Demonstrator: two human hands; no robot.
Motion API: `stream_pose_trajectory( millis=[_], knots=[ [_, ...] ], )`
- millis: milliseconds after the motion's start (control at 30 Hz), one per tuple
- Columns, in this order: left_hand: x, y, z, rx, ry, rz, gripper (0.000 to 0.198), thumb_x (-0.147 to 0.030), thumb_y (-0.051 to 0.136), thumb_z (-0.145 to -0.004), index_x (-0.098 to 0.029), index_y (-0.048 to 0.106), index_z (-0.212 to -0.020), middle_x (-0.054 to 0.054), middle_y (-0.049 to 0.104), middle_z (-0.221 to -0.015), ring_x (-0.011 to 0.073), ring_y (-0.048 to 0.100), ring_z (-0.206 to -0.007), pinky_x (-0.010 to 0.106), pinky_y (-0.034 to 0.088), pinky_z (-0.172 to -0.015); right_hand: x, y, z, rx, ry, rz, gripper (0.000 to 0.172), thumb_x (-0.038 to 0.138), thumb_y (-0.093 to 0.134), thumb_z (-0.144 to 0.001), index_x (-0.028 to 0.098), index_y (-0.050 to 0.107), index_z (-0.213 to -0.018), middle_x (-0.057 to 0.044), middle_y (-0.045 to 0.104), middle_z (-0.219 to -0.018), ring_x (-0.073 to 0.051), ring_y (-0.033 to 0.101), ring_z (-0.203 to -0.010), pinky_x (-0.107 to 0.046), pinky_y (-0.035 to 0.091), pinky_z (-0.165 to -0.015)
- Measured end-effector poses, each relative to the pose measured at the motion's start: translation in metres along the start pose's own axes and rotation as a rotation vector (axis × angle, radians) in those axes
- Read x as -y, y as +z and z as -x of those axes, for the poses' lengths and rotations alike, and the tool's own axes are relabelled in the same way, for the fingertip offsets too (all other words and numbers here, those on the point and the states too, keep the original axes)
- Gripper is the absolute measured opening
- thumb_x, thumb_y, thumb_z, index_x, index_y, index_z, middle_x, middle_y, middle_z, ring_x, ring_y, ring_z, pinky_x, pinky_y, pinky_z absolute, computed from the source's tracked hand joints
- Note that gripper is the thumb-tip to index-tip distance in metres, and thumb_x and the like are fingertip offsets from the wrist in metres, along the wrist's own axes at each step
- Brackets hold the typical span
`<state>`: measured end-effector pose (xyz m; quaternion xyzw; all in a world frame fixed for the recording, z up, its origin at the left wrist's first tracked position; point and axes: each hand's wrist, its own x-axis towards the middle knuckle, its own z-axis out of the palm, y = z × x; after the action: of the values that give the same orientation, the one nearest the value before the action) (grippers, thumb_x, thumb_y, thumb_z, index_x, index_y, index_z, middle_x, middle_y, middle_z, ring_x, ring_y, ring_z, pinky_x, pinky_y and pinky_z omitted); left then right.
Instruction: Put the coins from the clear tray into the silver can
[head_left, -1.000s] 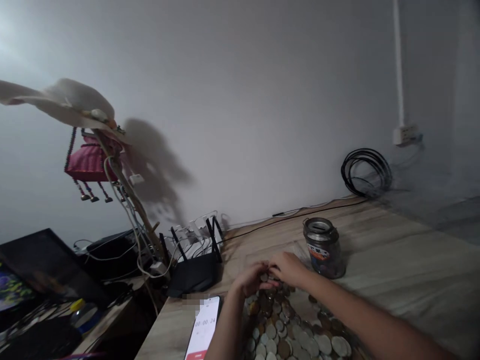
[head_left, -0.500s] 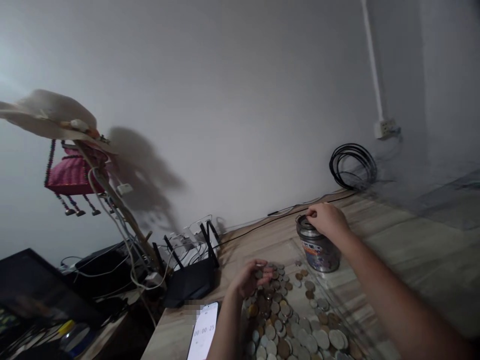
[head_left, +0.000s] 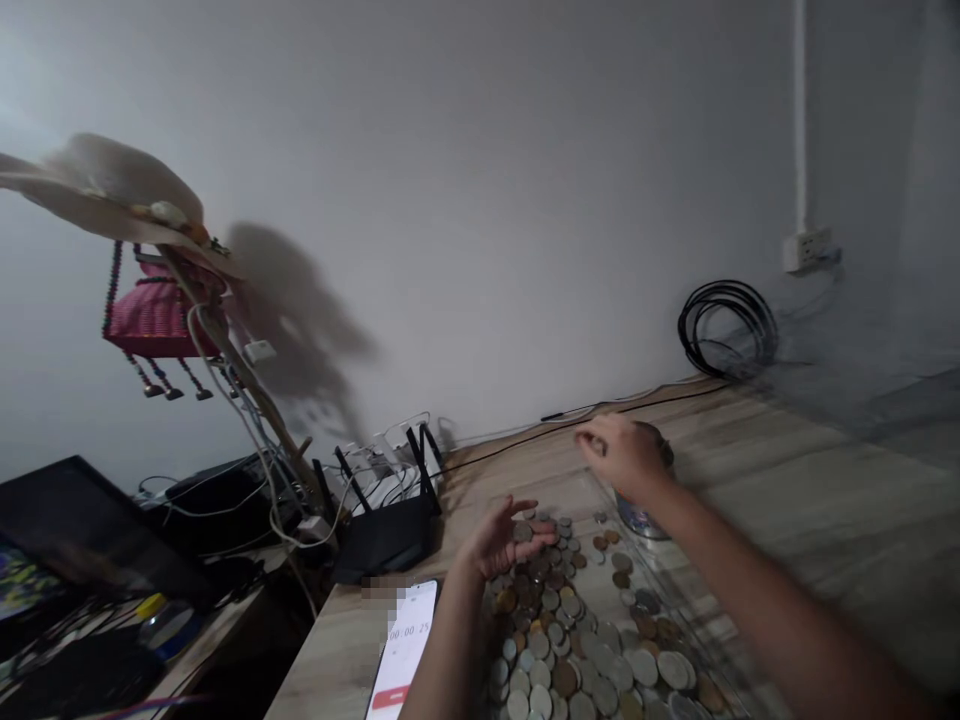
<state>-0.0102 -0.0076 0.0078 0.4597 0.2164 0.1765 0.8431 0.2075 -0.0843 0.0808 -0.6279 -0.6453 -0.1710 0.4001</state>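
My left hand [head_left: 510, 538] is palm up and half curled at the far end of a spread of coins [head_left: 585, 650]. A silver coin [head_left: 523, 532] lies in its fingers, and the thumb stands apart. My right hand [head_left: 621, 452] is in front of the metal jar [head_left: 643, 520] and hides most of it. Its fingertips are closed together and point left, with a small dark spot between them that I cannot make out. The coins are silver, brass and copper coloured and lie on a clear sheet or tray on the wooden table [head_left: 330, 660].
A phone [head_left: 409, 640] with a running timer lies left of my left forearm. Behind it stands a black router [head_left: 386, 540] with cables. A coiled black cable [head_left: 727, 330] leans by the wall. A monitor [head_left: 82, 540], a hat [head_left: 124, 190] and a pink bag [head_left: 161, 315] are at left.
My right hand has moved left off the jar's lid and now blocks the view of the jar. My left hand has spread its fingers a little. The view has shifted slightly.
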Motion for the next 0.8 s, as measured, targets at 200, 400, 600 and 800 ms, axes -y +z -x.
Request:
stream_pose_trajectory(
  millis=[200, 400, 600, 800],
  knots=[
    [0.003, 0.004, 0.001, 0.067, -0.034, -0.016, 0.047, -0.050, 0.033, -0.078, -0.018, 0.040, -0.111, 0.009, 0.057, -0.092, 0.0163, 0.060, -0.073, 0.026, 0.046, -0.063, 0.046, 0.059, 0.038, 0.526, -0.183, -0.173, 0.025, 0.038, 0.051, -0.066, 0.020, 0.062, -0.080, -0.003, 0.062, -0.077, -0.014, 0.053, -0.069, -0.021, 0.031, -0.054],
    [0.007, 0.008, 0.001, 0.100, -0.138, -0.084, 0.045, -0.048, 0.034, -0.079, -0.013, 0.045, -0.105, 0.011, 0.058, -0.090, 0.0166, 0.060, -0.078, 0.022, 0.046, -0.061, 0.044, 0.071, 0.047, 0.628, -0.115, -0.244, 0.016, 0.024, 0.055, -0.061, 0.020, 0.061, -0.075, 0.001, 0.063, -0.069, -0.011, 0.052, -0.060, -0.019, 0.027, -0.049],
    [0.004, 0.007, -0.001, 0.010, -0.049, -0.090, 0.041, -0.046, 0.037, -0.078, -0.013, 0.047, -0.101, 0.012, 0.059, -0.088, 0.0164, 0.060, -0.077, 0.021, 0.045, -0.062, 0.041, 0.056, 0.033, 0.414, -0.125, -0.131, 0.013, 0.025, 0.047, -0.071, 0.021, 0.059, -0.074, 0.000, 0.062, -0.075, -0.012, 0.051, -0.068, -0.022, 0.029, -0.056],
    [0.002, 0.000, -0.005, -0.197, 0.076, -0.041, 0.030, -0.034, 0.042, -0.078, -0.010, 0.049, -0.095, 0.013, 0.060, -0.089, 0.0135, 0.060, -0.074, 0.020, 0.043, -0.065, -0.002, -0.004, 0.000, -0.087, 0.029, 0.123, 0.022, 0.028, 0.040, -0.078, 0.020, 0.060, -0.079, -0.005, 0.061, -0.081, -0.017, 0.047, -0.083, -0.027, 0.029, -0.068]
  ],
)
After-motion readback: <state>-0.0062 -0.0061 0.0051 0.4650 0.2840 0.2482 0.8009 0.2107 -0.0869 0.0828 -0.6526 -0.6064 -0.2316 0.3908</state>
